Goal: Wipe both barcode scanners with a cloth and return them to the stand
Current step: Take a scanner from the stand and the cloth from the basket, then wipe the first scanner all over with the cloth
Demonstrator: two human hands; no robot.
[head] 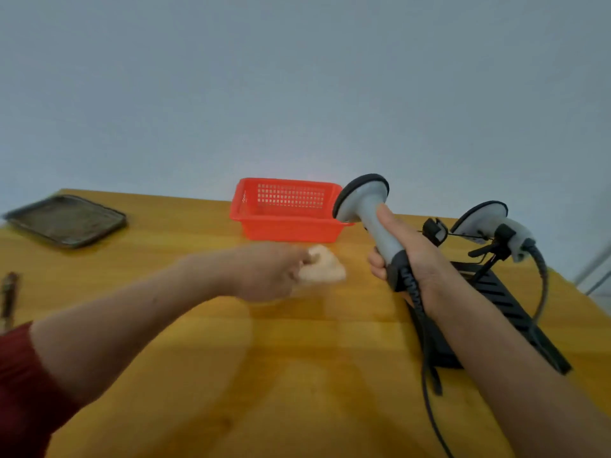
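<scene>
My right hand (405, 256) grips the handle of a grey barcode scanner (365, 209), held upright above the table with its black-rimmed head pointing away. Its coiled cable hangs down past my wrist. My left hand (271, 271), blurred, is closed on a pale crumpled cloth (322, 269) lying on the wooden table (297, 358). The second grey scanner (486, 223) sits in a holder of the black stand (496, 292) at the right. The stand's other holder (434, 230) has nothing in it.
A red plastic basket (287, 209) stands at the back centre, just behind the cloth. A dark metal tray (66, 221) lies at the back left. A thin dark tool (9, 299) lies at the left edge. A plain wall rises behind the table.
</scene>
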